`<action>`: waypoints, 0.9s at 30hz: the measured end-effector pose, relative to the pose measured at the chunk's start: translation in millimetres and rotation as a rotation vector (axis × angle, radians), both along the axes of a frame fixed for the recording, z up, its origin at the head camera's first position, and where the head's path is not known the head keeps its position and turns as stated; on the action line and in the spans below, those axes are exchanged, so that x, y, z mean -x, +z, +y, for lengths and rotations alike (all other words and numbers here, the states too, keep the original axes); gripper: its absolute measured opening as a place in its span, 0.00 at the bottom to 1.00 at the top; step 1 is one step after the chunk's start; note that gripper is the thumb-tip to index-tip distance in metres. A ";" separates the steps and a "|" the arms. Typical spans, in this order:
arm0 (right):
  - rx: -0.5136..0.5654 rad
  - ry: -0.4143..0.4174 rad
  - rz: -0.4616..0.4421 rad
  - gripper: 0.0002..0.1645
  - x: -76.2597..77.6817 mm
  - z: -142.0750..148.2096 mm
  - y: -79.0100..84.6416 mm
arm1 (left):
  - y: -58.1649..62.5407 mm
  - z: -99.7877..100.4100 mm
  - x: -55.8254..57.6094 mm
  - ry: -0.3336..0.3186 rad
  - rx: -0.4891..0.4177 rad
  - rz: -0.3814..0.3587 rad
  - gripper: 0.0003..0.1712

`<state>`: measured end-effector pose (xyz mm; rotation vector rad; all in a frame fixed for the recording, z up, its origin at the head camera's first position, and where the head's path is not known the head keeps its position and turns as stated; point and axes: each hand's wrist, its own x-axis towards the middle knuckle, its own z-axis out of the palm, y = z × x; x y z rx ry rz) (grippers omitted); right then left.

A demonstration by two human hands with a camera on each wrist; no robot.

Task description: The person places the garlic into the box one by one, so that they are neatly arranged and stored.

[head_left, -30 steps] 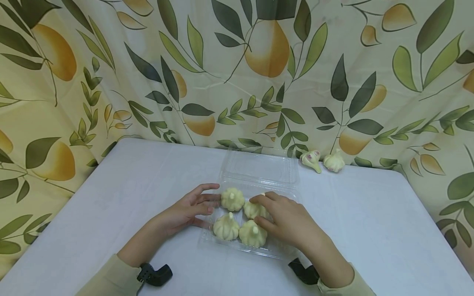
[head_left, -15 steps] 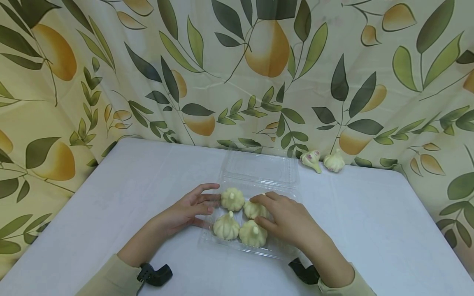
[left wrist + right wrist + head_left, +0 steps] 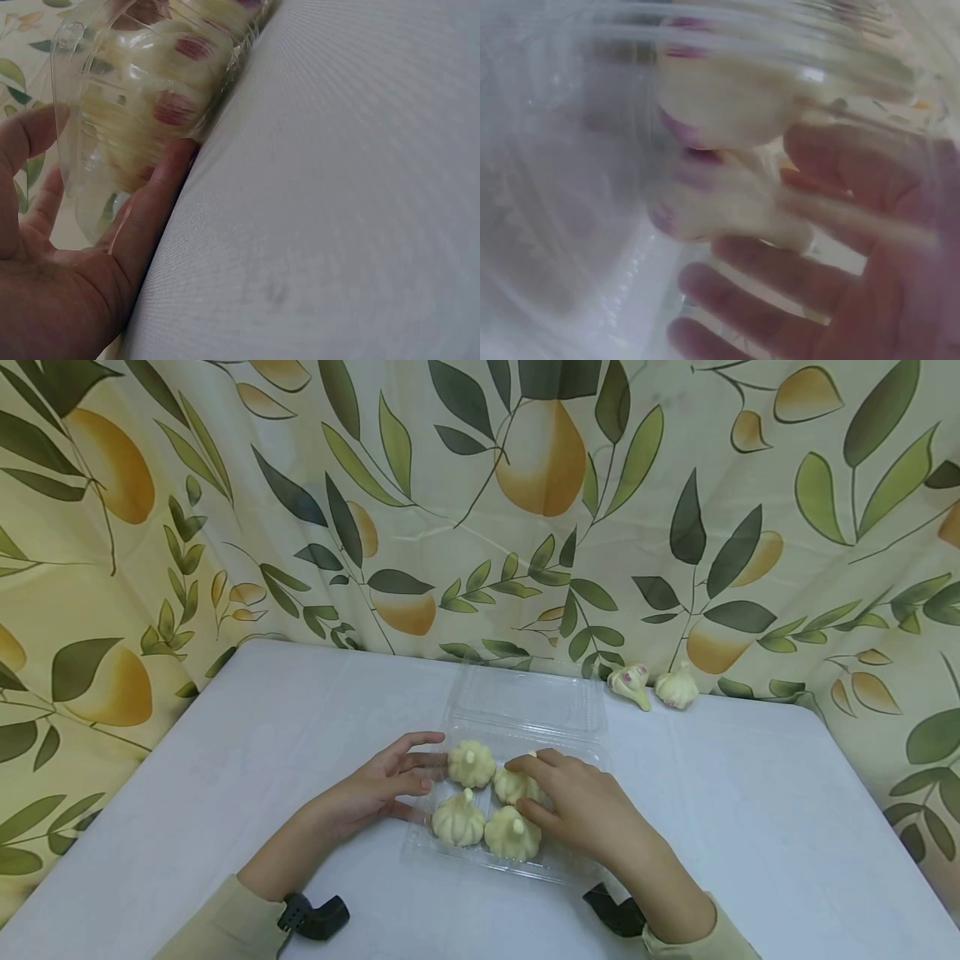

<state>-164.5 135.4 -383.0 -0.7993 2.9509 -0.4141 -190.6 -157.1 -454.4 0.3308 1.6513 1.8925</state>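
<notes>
Hands: two. The left hand (image 3: pixel 393 781) lies with loose, spread fingers touching the container's left side; the right hand (image 3: pixel 573 793) grasps the far-right bulb (image 3: pixel 512 787), fingers curved round it.
Garlic step: probably loading — the bulb under the right hand seems to be getting seated, while the left steadies the container; stills alone leave taking-out possible.
Garlic next: likely calls for the right hand to release cleanly without tipping neighbours, then reach for a loose bulb.
Patterned cloth (image 3: pixel 480 635): one, hanging behind everything.
Table (image 3: pixel 262 777): one, white-covered.
Clear container (image 3: pixel 495 864): one, on the table between the hands.
Clear lid (image 3: pixel 528 697): one, folded back at the far side.
Black wrist units (image 3: pixel 315 918): two, one by each wrist.
Garlic bulbs: six in all — four inside the container (far-left bulb (image 3: pixel 471 764), far-right, near-left bulb (image 3: pixel 458 821), near-right bulb (image 3: pixel 513 835)) and two loose bulbs (image 3: pixel 677 685) at the table's back edge, just right of the lid.
</notes>
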 end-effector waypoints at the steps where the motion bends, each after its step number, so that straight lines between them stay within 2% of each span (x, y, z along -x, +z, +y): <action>1: -0.002 -0.001 0.002 0.23 0.0 -0.2 -0.1 | 0.0 0.0 0.0 0.001 -0.001 0.000 0.40; 27: -0.004 0.001 0.014 0.22 -0.3 -1.9 -3.4 | -0.6 0.0 0.7 -0.003 0.014 0.003 0.40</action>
